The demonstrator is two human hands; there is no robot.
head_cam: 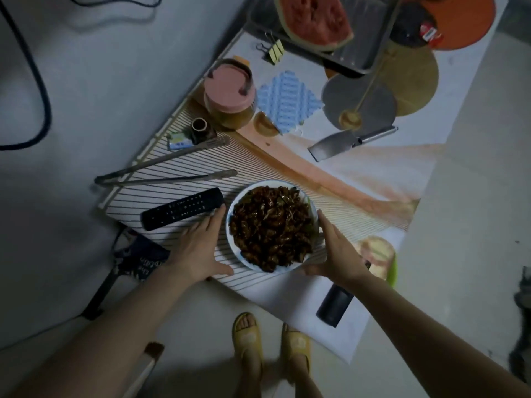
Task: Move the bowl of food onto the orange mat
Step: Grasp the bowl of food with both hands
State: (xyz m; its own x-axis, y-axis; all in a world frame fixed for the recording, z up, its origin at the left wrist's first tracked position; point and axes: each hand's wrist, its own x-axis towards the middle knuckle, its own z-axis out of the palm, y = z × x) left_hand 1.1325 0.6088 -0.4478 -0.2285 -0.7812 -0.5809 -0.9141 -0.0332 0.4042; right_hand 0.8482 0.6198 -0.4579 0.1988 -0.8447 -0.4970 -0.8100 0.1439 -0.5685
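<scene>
A white bowl [231, 225] heaped with dark brown cooked food stands on the striped cloth near the table's front edge. My left hand [198, 245] lies open just left of the bowl, fingers spread, with a strip of cloth showing between palm and rim. My right hand [336, 251] curves along the bowl's right side, fingers against the rim and thumb by its near edge. The orange mat [465, 21] lies at the far right corner of the table, partly covered by a dark round object [411, 24] with a red label.
A black remote [182, 208] and metal tongs [166, 179] lie left of the bowl. Between the bowl and the mat are a cleaver [344, 145], a blue pad [287, 100], a pink-lidded jar [230, 87] and a tray with watermelon [313, 18]. A black cylinder [334, 304] lies at the front right.
</scene>
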